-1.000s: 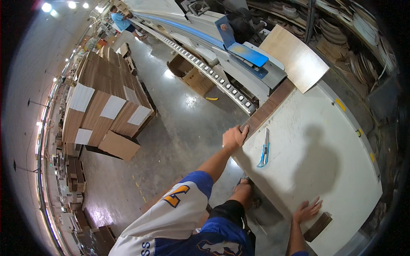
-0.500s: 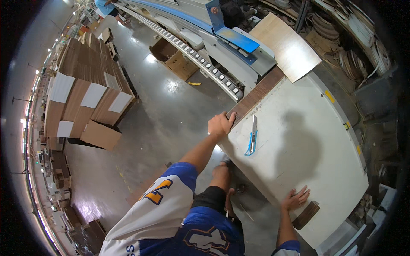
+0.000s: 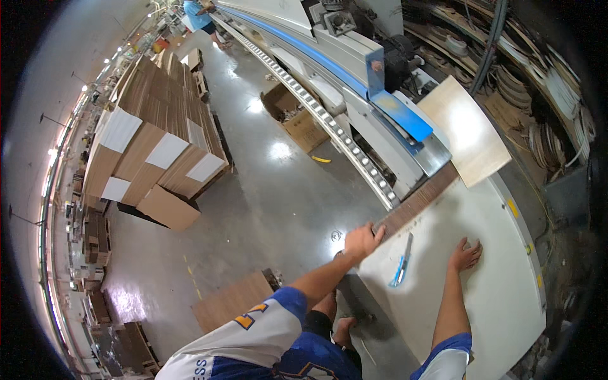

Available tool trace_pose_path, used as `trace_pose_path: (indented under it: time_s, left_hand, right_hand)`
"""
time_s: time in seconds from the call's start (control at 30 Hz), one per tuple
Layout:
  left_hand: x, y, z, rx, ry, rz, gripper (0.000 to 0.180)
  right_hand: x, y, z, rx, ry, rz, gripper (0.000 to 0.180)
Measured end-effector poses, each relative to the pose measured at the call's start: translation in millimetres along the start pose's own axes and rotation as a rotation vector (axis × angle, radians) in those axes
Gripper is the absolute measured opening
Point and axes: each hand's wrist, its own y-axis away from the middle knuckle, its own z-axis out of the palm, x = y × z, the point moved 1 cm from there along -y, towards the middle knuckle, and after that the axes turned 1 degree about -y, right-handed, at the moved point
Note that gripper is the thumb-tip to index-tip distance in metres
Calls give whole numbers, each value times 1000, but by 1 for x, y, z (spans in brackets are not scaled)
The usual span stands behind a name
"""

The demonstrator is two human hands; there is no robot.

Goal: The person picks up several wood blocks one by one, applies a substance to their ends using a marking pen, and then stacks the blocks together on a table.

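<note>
A large white panel (image 3: pixel 481 266) lies flat on a work surface to my right. My left hand (image 3: pixel 363 239) grips its near left corner, beside a dark brown strip (image 3: pixel 418 201) along the panel's far edge. Farther in, my right hand (image 3: pixel 465 254) rests flat on the white face with fingers spread. A blue utility knife (image 3: pixel 401 268) lies on the panel between my two hands. A light wooden board (image 3: pixel 465 132) sits tilted past the panel's far end.
A long machine with a roller conveyor (image 3: pixel 329 120) runs away from the panel. Stacked cardboard packs (image 3: pixel 155 139) stand left on the grey floor, an open box (image 3: pixel 297 120) by the conveyor, a brown board (image 3: pixel 231 304) low down. A person (image 3: pixel 201 16) stands far off.
My right hand has moved from the panel's near right edge up to its middle, close to the knife. My left hand stays on the corner. The view has shifted closer.
</note>
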Motion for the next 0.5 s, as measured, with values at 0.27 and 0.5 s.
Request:
trace_pose_path:
  time_s: [0.27, 0.5]
  left_hand:
    - [-25, -15, 16, -41, 218, -57, 63]
    - [-19, -162, 4, -93, 1617, -404, 116]
  right_hand:
    - [-46, 9, 12, 105, 403, 83, 70]
    - [-58, 12, -5, 43, 364, 6, 71]
